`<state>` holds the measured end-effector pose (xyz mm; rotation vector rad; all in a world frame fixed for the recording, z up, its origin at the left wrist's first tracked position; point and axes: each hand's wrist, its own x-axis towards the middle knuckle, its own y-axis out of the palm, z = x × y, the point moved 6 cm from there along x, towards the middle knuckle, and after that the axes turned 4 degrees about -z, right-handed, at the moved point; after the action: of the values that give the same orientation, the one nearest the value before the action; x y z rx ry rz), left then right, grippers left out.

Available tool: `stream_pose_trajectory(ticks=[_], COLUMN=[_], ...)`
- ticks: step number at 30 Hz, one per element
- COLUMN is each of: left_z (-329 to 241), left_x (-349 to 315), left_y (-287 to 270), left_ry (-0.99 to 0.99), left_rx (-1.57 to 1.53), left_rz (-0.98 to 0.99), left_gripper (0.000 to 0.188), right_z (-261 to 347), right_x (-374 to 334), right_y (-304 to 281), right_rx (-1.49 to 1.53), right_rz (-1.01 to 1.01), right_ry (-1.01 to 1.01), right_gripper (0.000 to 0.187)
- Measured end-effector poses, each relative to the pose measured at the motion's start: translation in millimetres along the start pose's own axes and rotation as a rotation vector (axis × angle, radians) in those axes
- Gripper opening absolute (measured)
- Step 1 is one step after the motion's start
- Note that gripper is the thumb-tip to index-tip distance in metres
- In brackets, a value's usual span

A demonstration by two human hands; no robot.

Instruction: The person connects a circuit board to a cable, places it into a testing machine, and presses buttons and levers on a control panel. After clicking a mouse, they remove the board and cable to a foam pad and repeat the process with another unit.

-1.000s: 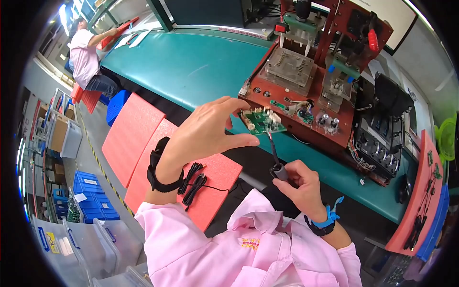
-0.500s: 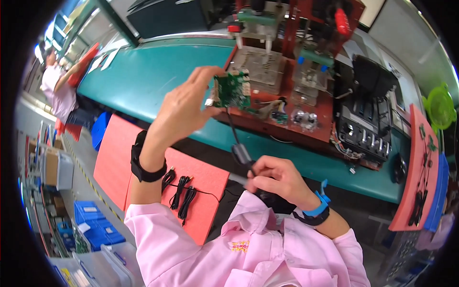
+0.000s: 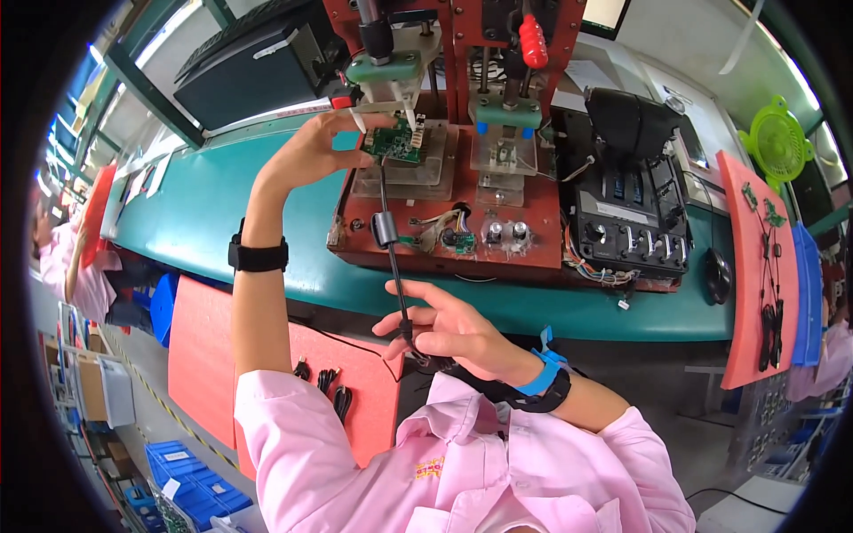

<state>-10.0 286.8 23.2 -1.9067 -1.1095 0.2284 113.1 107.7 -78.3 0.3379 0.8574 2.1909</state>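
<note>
My left hand grips a green circuit board by its left edge, thumb below and fingers above. The board is over the clear plate of the red test fixture, under the left press head. From the board a black cable with a thick cylindrical ferrite core runs down toward me. My right hand has its fingers spread, and the cable passes across them. Below the thumb, the bunched lower part of the cable is partly hidden by the hand.
Coiled black cables lie on a pink foam sheet at the left. Right of the fixture stand a black control box and a mouse. Another pink sheet bears boards with cables. A person works at far left.
My left hand has brought the board forward under the left press head. The right hand's fingers have spread from a closed grip, and the view has shifted.
</note>
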Motion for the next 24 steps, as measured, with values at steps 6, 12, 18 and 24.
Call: stream_pose_trajectory(ticks=[6,12,18,24], left_z=[12,12,20,19], left_x=[-2,-2,-3,-17], left_y=[5,11,13,12], left_ry=[-0.052,0.006,-0.064,0.05], left_rx=[-0.028,0.013,0.123,0.108], left_rz=[0.058,0.057,0.089,0.015], left_gripper=[0.037,0.044,0.035,0.032], right_z=[2,1,-2,-24], right_x=[1,-2,-2,-8], right_y=[5,8,7,-15], right_rx=[0.024,0.061,0.111,0.272], right_rz=[0.031,0.029,0.02,0.001], right_ry=[-0.022,-0.012,-0.036,-0.004], right_gripper=[0.07,0.067,0.065,0.053])
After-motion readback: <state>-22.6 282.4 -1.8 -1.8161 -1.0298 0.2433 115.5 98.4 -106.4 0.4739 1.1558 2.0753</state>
